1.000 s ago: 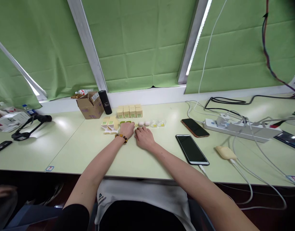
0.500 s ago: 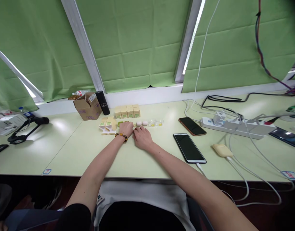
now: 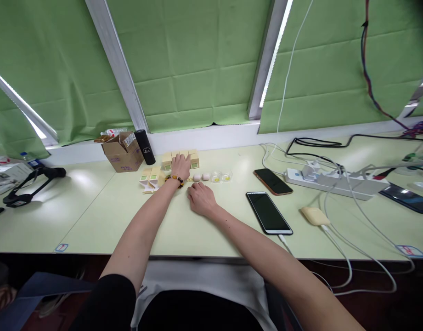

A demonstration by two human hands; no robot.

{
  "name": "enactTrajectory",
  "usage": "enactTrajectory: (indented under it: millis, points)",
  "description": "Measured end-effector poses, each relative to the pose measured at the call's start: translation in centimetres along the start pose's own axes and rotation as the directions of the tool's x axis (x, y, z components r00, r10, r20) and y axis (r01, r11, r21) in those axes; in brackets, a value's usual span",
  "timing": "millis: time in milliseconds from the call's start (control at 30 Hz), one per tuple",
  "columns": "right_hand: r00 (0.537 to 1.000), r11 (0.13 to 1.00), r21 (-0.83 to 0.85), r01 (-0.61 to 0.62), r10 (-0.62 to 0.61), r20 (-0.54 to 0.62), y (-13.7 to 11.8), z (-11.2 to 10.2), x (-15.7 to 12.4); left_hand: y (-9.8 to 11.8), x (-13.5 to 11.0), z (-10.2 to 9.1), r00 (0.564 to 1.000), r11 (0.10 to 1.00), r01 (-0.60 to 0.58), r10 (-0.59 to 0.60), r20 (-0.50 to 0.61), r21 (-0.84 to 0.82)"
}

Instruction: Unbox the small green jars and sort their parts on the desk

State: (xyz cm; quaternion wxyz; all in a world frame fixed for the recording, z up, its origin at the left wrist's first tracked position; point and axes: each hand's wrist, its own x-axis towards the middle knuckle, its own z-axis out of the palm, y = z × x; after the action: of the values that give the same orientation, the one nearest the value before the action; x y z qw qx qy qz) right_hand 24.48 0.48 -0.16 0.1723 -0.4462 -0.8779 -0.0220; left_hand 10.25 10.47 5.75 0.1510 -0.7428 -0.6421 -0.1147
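Note:
My left hand (image 3: 181, 165), a bead bracelet on its wrist, reaches over a row of small cream boxes with green labels (image 3: 194, 159) and lies on their tops, fingers curved down on the middle ones. Whether it grips one I cannot tell. My right hand (image 3: 200, 197) rests palm down on the pale green table (image 3: 211, 220), fingers loosely bent, with nothing visible in it. Just beyond it lie two small pink cases (image 3: 201, 177) and two clear round lids with yellow insides (image 3: 221, 176). Flattened cream boxes (image 3: 149, 178) lie left of my left wrist.
A cardboard box (image 3: 122, 151) and a black flask (image 3: 144, 146) stand at the back left. Two phones (image 3: 269, 212) lie right of my hands, then a power strip (image 3: 331, 183) with tangled cables. A black headset (image 3: 30, 184) sits far left.
My left hand moved forward from the table by the green item up onto the row of cream boxes. My right hand stayed put. The view shifted slightly.

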Motion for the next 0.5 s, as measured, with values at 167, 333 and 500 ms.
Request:
enactTrajectory:
  millis: [167, 333, 500]
  points:
    - [1.0, 1.0, 0.018, -0.003, 0.003, 0.029, -0.1, -0.4, 0.0, 0.6, 2.3, 1.9, 0.999, 0.999, 0.026, -0.028, 0.043, 0.036]
    - [1.0, 0.999, 0.033, -0.006, 0.005, 0.027, -0.1, -0.5, 0.0, 0.6, 3.0, 3.0, 0.999, 0.994, -0.027, 0.024, -0.035, -0.102]
    - [1.0, 1.0, 0.023, -0.005, 0.004, 0.022, -0.3, -0.5, 0.1, 0.9, 3.0, 2.9, 0.994, 0.982, -0.082, 0.069, -0.083, -0.17]
